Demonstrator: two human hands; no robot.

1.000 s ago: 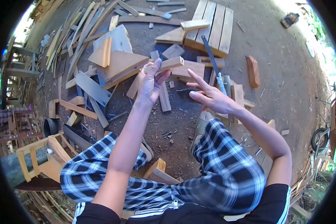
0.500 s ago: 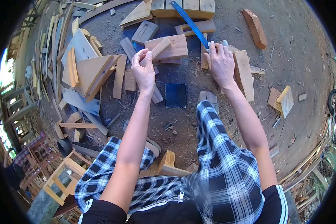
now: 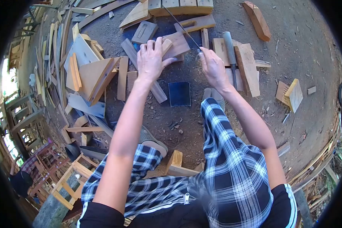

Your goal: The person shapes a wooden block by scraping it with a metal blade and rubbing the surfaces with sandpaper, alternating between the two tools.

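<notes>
My left hand [image 3: 150, 62] rests palm down over a short wooden stick [image 3: 166, 46], its fingers curled across it and its thumb stretched to the right. Beneath the stick is a flat wooden block [image 3: 178, 45]. A long, narrow metal blade [image 3: 178, 23] seen nearly edge-on runs from my right hand [image 3: 213, 67] up and left over the block. My right fingers are closed around the blade's near end; the grip itself is hidden. Beside that hand, a tool with a grey handle [image 3: 228, 41] and dark shaft lies on wood pieces.
A thick wooden block [image 3: 247, 70] lies right of my right hand. A dark square pad [image 3: 179, 94] is on the dirt floor between my feet. Cut boards [image 3: 98, 81] and long strips pile up at left. A slatted wooden piece [image 3: 180, 8] sits at the far side.
My left hand has turned from palm up to palm down over the stick. My right hand has shifted left, uncovering the grey-handled tool, and the blade has rotated from flat to edge-on.
</notes>
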